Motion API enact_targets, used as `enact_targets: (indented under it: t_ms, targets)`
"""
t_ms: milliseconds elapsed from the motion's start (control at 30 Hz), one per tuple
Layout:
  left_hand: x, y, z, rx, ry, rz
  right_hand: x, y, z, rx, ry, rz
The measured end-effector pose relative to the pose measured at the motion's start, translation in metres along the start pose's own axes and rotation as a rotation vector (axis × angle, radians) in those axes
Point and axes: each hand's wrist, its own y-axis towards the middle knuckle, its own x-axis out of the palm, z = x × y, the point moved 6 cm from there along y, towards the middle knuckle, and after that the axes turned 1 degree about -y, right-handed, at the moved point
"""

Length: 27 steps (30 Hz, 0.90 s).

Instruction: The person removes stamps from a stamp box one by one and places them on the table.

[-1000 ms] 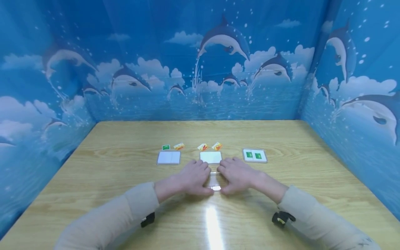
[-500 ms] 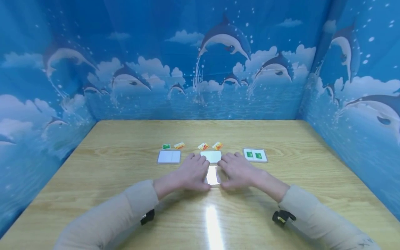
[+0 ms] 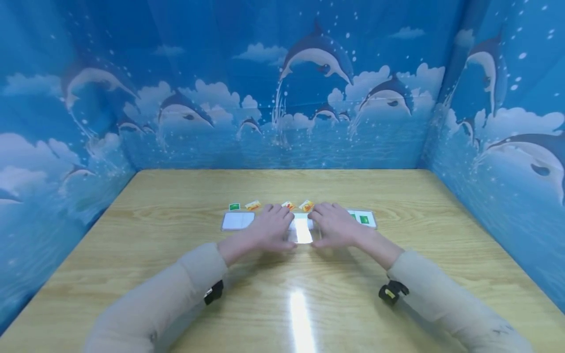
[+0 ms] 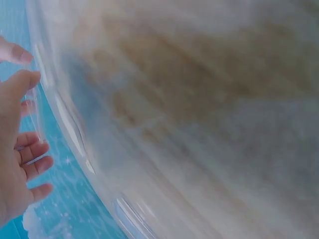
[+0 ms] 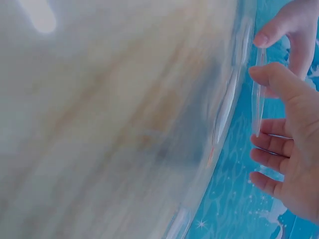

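Between my two hands is a clear, thin plastic cover with light glaring off it. My left hand pinches its left side and my right hand pinches its right side. In the right wrist view the clear cover appears edge-on, raised above the table, between thumbs and fingers. Below and behind it lies a white flat case, partly hidden by the cover and the hands. To the left is another white case. On the right, a case with green cards is partly covered by my right hand.
Behind the cases lie a small green card and several orange-yellow cards, among them one at the left and one at the right. The wooden table meets blue dolphin-print curtains at its back and sides.
Both hands have moved forward, away from the body, carrying the clear cover from in front of the middle case to over its near part. The cards and cases have stayed in place.
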Motion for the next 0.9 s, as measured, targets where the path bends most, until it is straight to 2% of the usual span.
enact_targets:
  t_ms: [233,500,667,900]
  targets:
    - [0.002,0.011,-0.015,0.0,-0.036,-0.016,0.0,0.015,0.013,-0.004,0.084,0.007]
    - [0.006,0.022,-0.025,-0.014,-0.07,-0.05,0.01,0.03,0.026,0.031,0.169,-0.046]
    - [0.011,0.027,-0.029,-0.037,-0.094,-0.084,0.015,0.034,0.029,0.045,0.221,-0.074]
    - [0.017,0.031,-0.032,-0.054,-0.118,-0.109,0.019,0.036,0.031,0.043,0.229,-0.094]
